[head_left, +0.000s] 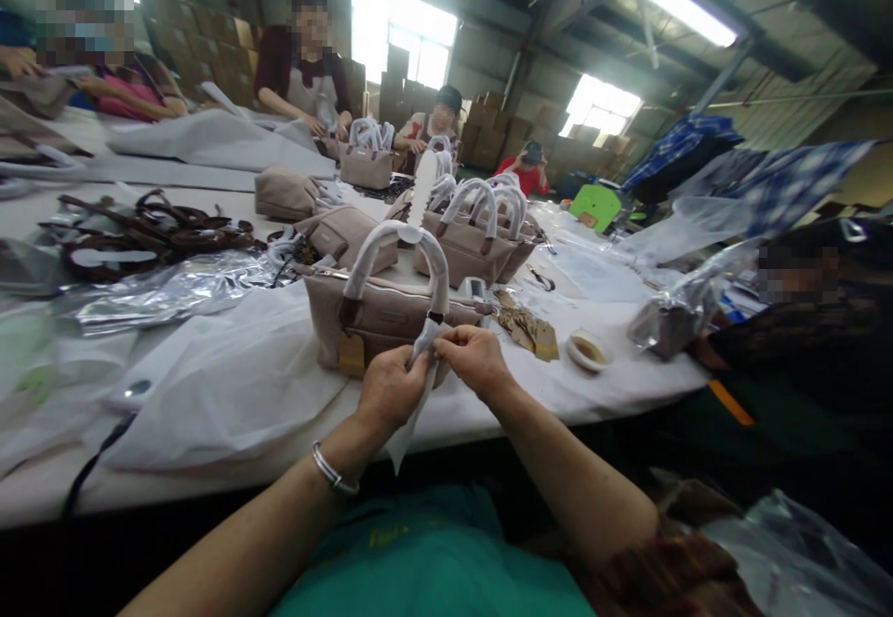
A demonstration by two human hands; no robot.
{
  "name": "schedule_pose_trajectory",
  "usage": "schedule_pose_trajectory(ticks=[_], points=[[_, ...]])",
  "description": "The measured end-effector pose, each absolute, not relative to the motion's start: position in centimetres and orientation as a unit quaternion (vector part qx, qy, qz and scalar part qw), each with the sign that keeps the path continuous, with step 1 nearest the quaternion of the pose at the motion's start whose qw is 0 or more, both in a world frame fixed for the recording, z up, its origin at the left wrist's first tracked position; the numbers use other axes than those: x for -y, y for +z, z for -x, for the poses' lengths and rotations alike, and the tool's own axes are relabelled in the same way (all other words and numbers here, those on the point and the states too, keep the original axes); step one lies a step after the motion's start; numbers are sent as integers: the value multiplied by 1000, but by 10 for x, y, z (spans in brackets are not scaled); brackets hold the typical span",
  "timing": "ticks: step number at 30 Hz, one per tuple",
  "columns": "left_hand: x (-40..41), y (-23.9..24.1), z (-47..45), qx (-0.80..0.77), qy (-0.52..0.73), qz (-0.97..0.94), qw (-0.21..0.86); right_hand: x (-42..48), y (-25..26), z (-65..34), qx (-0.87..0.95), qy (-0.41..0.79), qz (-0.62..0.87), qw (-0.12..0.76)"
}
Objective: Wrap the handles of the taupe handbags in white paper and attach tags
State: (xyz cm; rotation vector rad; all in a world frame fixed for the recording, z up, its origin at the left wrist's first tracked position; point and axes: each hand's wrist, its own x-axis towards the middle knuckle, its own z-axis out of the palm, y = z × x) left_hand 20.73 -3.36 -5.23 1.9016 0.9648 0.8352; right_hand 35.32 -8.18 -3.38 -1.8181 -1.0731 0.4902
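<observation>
A beige handbag (380, 315) stands upright on the white-covered table (209, 384) right in front of me. Its arched handle (397, 249) is wrapped in white paper. My left hand (391, 389) and my right hand (474, 356) meet at the near base of that handle, both pinched on a white paper strip (417, 384) that hangs down past the table edge. A tan tag (351, 354) hangs on the bag's front. A silver bracelet sits on my left wrist.
Several more beige handbags (474, 240) with wrapped handles stand behind. Brown leather straps (153, 231) and silvery plastic bags (167, 291) lie at the left. A small dish (588, 350) and paper tags (530, 327) lie at the right. Other people work around the table.
</observation>
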Motion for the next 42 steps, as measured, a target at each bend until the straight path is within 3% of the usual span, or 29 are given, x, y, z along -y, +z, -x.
schedule_pose_trajectory(ticks=[8, 14, 19, 26, 33, 42], points=[[36, -63, -208, -380, 336, -654, 562, 82, -40, -361, 425, 160, 781, 429], [36, -63, -212, -349, 306, -488, 739, 91, -54, -359, 357, 418, 608, 573], [34, -59, -212, -341, 306, -480, 748, 98, -60, -360, 343, 470, 548, 601], [35, -69, -208, -311, 284, -486, 766, 93, -52, -349, 348, 404, 605, 591], [56, -94, -168, -276, 131, -392, 868, 90, -66, -352, 347, 357, 621, 606], [71, -109, -166, -305, 190, -483, 799, 126, -98, -345, 384, 414, 577, 590]])
